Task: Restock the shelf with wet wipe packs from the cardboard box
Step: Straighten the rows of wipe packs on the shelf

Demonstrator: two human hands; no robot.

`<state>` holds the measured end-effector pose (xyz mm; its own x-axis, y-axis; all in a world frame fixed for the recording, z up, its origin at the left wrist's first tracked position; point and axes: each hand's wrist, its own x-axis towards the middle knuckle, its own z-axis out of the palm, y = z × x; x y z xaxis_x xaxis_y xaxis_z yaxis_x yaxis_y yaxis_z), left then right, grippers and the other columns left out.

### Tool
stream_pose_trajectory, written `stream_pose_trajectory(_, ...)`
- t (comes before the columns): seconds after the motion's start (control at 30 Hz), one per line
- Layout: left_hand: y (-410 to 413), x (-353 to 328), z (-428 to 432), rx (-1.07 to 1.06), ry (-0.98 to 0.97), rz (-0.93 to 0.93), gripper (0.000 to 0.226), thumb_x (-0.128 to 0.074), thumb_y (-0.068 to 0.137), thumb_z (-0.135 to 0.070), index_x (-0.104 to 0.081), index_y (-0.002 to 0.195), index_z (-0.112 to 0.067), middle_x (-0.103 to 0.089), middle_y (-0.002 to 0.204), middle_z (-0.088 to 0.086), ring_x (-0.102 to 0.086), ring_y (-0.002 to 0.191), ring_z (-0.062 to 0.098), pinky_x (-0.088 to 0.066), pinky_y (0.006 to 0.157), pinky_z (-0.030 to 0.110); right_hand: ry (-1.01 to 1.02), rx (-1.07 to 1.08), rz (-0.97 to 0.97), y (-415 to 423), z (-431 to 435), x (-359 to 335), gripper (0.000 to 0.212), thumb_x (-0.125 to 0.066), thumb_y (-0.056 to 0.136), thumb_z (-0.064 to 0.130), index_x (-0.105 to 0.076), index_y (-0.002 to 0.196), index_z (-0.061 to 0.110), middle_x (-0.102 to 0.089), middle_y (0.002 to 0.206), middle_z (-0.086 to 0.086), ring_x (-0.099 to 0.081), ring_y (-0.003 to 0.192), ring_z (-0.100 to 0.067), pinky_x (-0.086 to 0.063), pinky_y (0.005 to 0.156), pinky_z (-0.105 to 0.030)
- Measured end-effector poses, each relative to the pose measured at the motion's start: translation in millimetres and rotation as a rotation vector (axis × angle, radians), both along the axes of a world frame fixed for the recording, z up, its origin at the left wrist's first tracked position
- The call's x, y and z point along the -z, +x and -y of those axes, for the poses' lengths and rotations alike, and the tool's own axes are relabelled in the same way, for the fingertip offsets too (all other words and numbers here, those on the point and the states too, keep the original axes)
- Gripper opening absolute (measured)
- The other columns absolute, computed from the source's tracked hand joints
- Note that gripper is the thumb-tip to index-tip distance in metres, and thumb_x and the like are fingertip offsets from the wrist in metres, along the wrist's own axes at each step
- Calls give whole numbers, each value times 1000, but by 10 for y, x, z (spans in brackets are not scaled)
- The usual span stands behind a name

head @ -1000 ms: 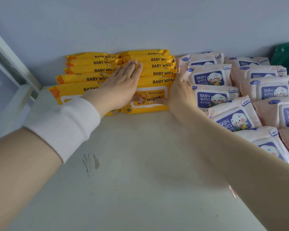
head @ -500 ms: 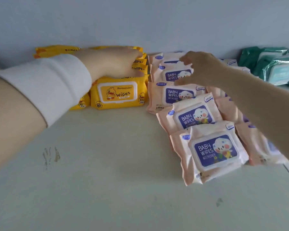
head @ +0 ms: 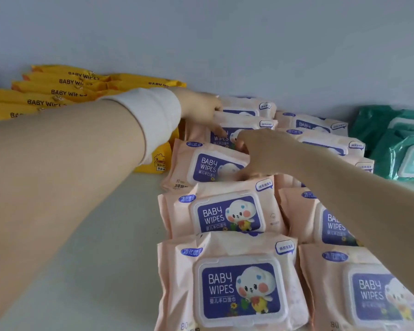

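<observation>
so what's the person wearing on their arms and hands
Both hands are bare: no gloves, rings or watch visible. The left hand comes out of a white ribbed cuff at the wrist, with bare forearm showing behind it. The right hand and its forearm carry no sleeve or band at all.

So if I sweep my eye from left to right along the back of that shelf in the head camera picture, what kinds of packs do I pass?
yellow baby wipes packs → pink baby wipes packs, where both hands are → green wipes packs
</observation>
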<state>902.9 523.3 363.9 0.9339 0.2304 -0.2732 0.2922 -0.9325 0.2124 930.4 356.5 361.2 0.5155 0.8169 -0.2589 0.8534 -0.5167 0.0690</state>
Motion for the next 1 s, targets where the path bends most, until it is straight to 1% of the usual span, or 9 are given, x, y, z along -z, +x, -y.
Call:
stream_pose_trajectory(0.1,4,-41,-21,39,-82,43,45,-67,76,-48,-59,110,-20,-62,107,1,-58,95,22,-50,82,37,27,-12,-48,-12,3,-29,51,-68,64,65,-49,78,19,-53,74,6,-50,72,-17,-39,58,-26)
stream_pose_trajectory(0.17,-6,-83,-40,62,-132,88,34,-69,76,-42,-61,100,-18,-63,99,2,-58,88,22,-46,71,33,52,-1,-33,-20,14,-110,53,-71,61,63,-46,70,17,-47,67,6,-50,71,-19,-38,58,-28)
stream_pose_trajectory(0.27,-43,-152,-125,99,-152,183,24,-69,79,-34,-61,95,-19,-60,89,-2,-53,81,18,-39,59,25,156,-8,160,57,53,-210,49,-72,66,56,-61,98,22,-59,91,2,-50,95,-28,-34,69,-29)
stream_pose_trajectory(0.37,-87,-179,-204,118,-185,281,20,-63,85,-29,-63,100,-16,-57,86,-9,-50,74,5,-38,58,11,313,-17,238,101,120,-144,52,-77,66,46,-60,106,16,-45,122,-9,-36,115,-30,-35,88,-34)
stream_pose_trajectory(0.53,-129,-262,-203,167,-240,37,36,-52,80,-55,-65,98,-28,-62,92,-20,-55,84,-2,-40,70,10,466,54,31,81,157,-19,102,-81,64,37,-21,143,14,-21,150,-10,-37,128,-29,-29,106,-39)
stream_pose_trajectory(0.63,-42,-315,-208,107,-301,90,43,-40,79,-64,-66,100,-37,-60,114,-15,-57,93,6,-40,79,21,311,25,112,114,111,-15,89,-70,74,48,-23,144,18,-39,140,-4,-34,129,-24,-24,108,-36)
stream_pose_trajectory(0.73,145,-255,-194,92,-166,253,32,-49,93,-36,-57,120,-21,-57,126,0,-53,111,16,-43,92,30,286,2,139,101,90,5,74,-66,76,49,-34,136,19,-42,132,-2,-35,124,-23,-26,105,-36)
stream_pose_trajectory(0.87,307,-202,-128,68,-31,161,48,-53,91,-33,-44,132,-10,-54,130,9,-52,115,23,-41,97,32,294,-2,150,82,94,28,73,-66,76,49,-34,135,20,-42,129,-1,-34,121,-22,-27,102,-35)
stream_pose_trajectory(1.0,404,-169,-57,85,51,99,40,-52,92,-33,-57,119,-4,-62,118,14,-57,106,30,-45,92,38,319,2,157,79,104,43,72,-67,75,48,-35,134,21,-43,129,-1,-33,121,-22,-25,101,-33)
